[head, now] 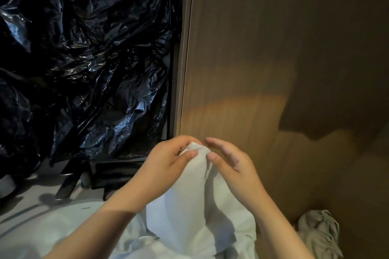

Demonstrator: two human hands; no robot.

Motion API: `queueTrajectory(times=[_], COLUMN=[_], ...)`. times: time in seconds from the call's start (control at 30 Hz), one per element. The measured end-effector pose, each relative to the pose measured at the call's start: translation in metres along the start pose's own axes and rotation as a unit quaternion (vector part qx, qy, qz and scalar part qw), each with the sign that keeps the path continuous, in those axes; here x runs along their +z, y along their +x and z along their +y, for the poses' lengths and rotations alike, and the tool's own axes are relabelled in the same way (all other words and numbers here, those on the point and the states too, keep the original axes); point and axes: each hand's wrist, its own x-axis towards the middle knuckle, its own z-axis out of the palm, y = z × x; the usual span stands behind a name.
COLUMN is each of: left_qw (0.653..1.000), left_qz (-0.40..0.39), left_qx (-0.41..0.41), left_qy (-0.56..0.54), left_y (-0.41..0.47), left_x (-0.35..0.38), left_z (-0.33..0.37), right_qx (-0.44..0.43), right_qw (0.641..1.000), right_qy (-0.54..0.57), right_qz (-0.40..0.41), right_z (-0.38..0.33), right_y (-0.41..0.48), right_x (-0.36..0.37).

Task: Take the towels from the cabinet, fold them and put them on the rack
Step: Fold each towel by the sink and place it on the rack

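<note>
White towel (186,212) is pinched at its top in my left hand (168,160), right hand (229,162) just beside it, fingers straight, thumb touching the cloth.

The towel (189,206) hangs between the left hand (168,160) and right hand (229,162), plastic sheeting (84,59) behind-left, wall panel (273,48) behind-right.

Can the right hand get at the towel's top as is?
Probably yes: the right hand is open right beside the towel top, thumb seemingly touching it, nothing between. The left hand pinches the same spot.
</note>
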Motion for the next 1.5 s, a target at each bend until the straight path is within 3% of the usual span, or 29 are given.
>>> queueTrajectory(times=[0.17,0.37,0.5,0.6,0.87,1.23,1.4,1.5], left_qw=[0.994,0.975,0.982,0.988,0.995,0.983,0.985,0.973], left_qz=[0.061,0.100,0.102,0.097,-0.016,-0.088,-0.069,0.014], left_qx=[-0.074,-0.161,-0.124,-0.093,-0.099,-0.153,-0.093,-0.030], left_qy=[-0.051,-0.117,-0.100,-0.080,-0.010,0.049,0.125,0.227], left_y=[-0.010,-0.036,-0.041,-0.039,-0.040,-0.041,-0.034,-0.019], left_x=[0.005,0.014,0.025,0.025,0.022,0.003,0.000,-0.002], left_z=[0.001,-0.012,-0.008,-0.004,-0.012,-0.033,-0.038,-0.034], right_qx=[-0.010,-0.004,-0.019,-0.025,-0.054,-0.130,-0.155,-0.172], right_qw=[0.998,0.998,0.999,0.999,0.992,0.959,0.950,0.939], right_qy=[0.055,0.043,0.041,0.033,0.002,-0.057,-0.080,-0.091], right_qz=[-0.028,0.040,-0.012,-0.002,0.117,0.245,0.259,0.284], right_z=[0.001,0.003,-0.008,-0.012,-0.011,-0.023,-0.035,-0.048], right_y=[-0.006,-0.015,-0.011,-0.004,0.000,0.013,0.025,0.041], right_x=[0.004,0.010,0.008,0.003,-0.010,-0.040,-0.053,-0.062])
